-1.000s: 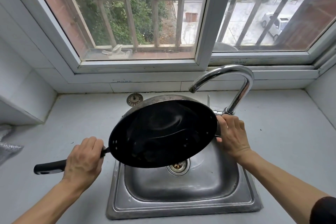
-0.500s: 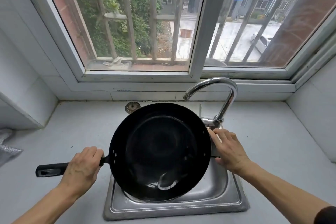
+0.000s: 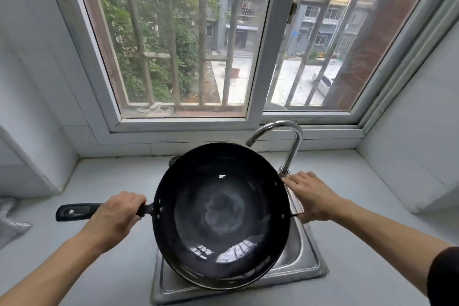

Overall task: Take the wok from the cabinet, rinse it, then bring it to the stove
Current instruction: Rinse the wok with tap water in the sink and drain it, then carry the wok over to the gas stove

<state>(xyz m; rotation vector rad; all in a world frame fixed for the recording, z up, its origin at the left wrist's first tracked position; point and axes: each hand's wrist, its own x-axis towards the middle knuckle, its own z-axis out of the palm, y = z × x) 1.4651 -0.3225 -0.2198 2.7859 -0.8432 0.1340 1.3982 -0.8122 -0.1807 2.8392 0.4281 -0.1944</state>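
Note:
A black wok with a wet, shiny inside is held level above the steel sink. My left hand grips its long black handle close to the bowl. My right hand holds the small side handle on the wok's right rim, fingers curled over it. The curved chrome faucet rises just behind the wok's far right edge; no water runs from it.
Grey countertop spreads on both sides of the sink. A drain strainer lies behind the wok. A crumpled grey cloth lies at the far left. A barred window and white tiled walls enclose the counter.
The wok went from tilted toward me, draining over the sink, to level and higher. Both hands kept their holds. My view lifted toward the window.

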